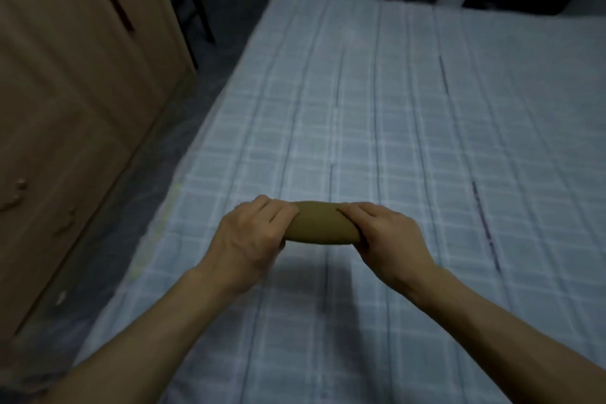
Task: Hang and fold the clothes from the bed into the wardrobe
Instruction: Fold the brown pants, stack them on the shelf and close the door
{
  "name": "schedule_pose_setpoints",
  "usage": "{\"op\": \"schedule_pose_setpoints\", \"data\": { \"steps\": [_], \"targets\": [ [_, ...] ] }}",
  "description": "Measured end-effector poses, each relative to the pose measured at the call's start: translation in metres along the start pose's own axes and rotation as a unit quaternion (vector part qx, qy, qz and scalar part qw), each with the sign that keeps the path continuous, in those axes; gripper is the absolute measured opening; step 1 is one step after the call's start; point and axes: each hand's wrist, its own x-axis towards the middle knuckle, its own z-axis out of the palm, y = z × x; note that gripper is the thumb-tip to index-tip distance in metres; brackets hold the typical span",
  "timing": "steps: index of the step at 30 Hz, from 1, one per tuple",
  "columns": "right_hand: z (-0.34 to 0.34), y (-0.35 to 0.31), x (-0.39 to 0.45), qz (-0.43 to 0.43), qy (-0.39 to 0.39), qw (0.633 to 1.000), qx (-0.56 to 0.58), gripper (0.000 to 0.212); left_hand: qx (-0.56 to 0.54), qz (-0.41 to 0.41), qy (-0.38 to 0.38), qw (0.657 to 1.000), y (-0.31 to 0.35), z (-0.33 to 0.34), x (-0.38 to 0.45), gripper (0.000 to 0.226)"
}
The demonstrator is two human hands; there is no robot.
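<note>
At lower centre, my left hand (254, 236) and right hand (388, 234) each grasp one end of the rolled olive-brown garment (319, 223) above the checked bed (410, 115).

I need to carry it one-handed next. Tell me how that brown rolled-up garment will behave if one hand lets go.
The brown rolled garment probably stays soft and light: the left hand and right hand grip its ends above the bed without visible strain. It seems compact, so it may hold shape briefly. Released at one end, it would likely droop or unroll.
</note>
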Motion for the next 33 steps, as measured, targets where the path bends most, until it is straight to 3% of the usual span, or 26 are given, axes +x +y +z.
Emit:
{"op": "schedule_pose_setpoints", "data": {
  "steps": [9, 17, 24, 33],
  "targets": [
    [-0.165, -0.12, -0.002, -0.113, 0.064, 0.991, 0.018, 0.041, -0.011, -0.161, 0.098, 0.982, 0.062, -0.207, -0.06, 0.049],
    [-0.278, -0.25, 0.008, -0.292, 0.103, 0.951, -0.004, 0.037, 0.113, -0.222, 0.169, 0.954, 0.083, -0.367, -0.151, 0.052],
    [-0.316, -0.372, 0.009, -0.445, 0.167, 0.879, 0.044, 0.043, 0.241, -0.275, 0.213, 0.906, 0.102, -0.475, -0.246, 0.049],
    [-0.316, -0.548, -0.048, -0.553, 0.146, 0.813, 0.107, 0.049, 0.35, -0.342, 0.208, 0.847, 0.12, -0.561, -0.413, 0.064]
  ]
}}
